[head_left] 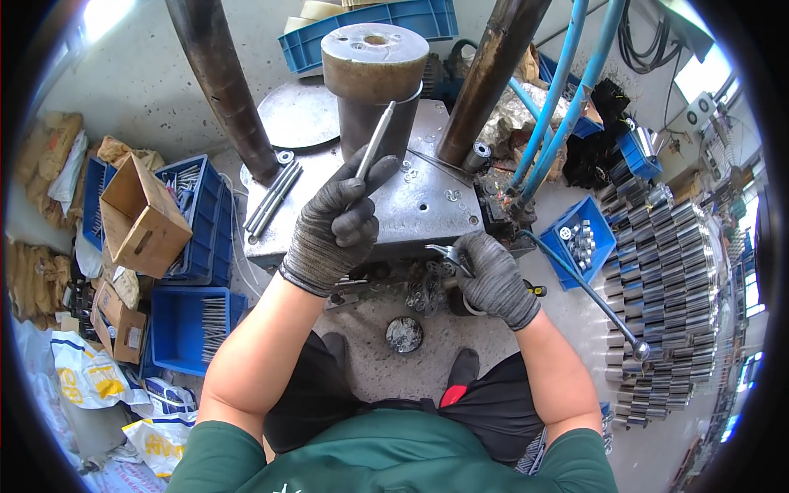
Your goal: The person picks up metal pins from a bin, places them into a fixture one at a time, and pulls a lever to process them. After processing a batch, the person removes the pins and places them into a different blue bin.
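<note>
My left hand [333,226], in a grey knit work glove, is closed around a slim metal rod [377,138] with a narrower tip. It holds the rod tilted up in front of the thick steel cylinder [374,70] on the metal press table [353,215]. My gloved right hand [491,278] is closed on pliers with slim metal jaws [445,251], held just off the table's front edge. Its fingers hide most of the tool. Several similar rods [274,200] lie side by side at the table's left. Small rings [408,171] are scattered near the cylinder's base.
Dark steel columns [226,82] flank the cylinder. Blue bins [177,329] with rods and a cardboard box [144,218] stand at left. To the right are a blue bin [579,242] of small metal parts, a ball-ended lever [640,350] and stacked metal cylinders [666,296].
</note>
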Motion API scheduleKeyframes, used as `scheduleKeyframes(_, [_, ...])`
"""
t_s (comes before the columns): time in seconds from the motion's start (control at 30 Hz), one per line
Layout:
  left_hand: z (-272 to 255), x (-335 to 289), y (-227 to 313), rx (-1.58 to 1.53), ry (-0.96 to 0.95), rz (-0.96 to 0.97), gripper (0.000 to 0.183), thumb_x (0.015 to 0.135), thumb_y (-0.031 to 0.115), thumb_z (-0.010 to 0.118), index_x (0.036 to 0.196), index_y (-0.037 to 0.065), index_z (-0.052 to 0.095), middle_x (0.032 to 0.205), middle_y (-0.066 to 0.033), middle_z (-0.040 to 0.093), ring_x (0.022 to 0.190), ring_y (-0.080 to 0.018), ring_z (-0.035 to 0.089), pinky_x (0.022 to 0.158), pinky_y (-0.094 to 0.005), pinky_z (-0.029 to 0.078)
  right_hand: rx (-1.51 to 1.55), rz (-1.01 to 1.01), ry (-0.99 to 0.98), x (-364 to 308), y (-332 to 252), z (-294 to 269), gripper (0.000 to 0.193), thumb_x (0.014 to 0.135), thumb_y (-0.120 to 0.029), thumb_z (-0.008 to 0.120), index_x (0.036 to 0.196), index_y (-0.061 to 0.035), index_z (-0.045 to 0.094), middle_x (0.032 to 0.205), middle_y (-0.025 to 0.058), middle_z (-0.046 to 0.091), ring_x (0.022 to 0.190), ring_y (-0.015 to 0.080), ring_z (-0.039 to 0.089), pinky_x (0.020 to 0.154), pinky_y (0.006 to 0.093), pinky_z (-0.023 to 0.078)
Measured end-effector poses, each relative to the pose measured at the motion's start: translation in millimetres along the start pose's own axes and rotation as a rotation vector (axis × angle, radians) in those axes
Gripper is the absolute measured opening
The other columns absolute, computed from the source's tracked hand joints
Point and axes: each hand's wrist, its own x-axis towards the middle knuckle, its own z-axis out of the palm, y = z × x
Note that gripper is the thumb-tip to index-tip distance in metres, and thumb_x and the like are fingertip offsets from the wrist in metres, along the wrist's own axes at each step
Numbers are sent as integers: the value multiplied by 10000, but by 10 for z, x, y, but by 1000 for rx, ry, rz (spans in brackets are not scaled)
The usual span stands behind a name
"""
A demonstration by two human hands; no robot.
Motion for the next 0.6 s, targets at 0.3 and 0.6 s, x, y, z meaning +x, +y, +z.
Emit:
scheduleKeyframes(0.3, [-75,2,-73,1,46,-21,416,941,-13,592,1350,18,521,1164,-168,717,465,-69,474,389,-201,384,-271,133,13,248,279,84,284,738,-117,701,1009,-33,703,1331,181,649,1073,377,669,942,473,543])
scheduleKeyframes(0.6, [-70,-13,-148,253,335,75,387,1016,251,605,1309,-1,597,1111,-150,735,677,-162,629,562,-265,495,-376,94,-7,227,407,192,457,723,-149,729,1135,27,639,1107,240,662,939,402,680,831,485,555])
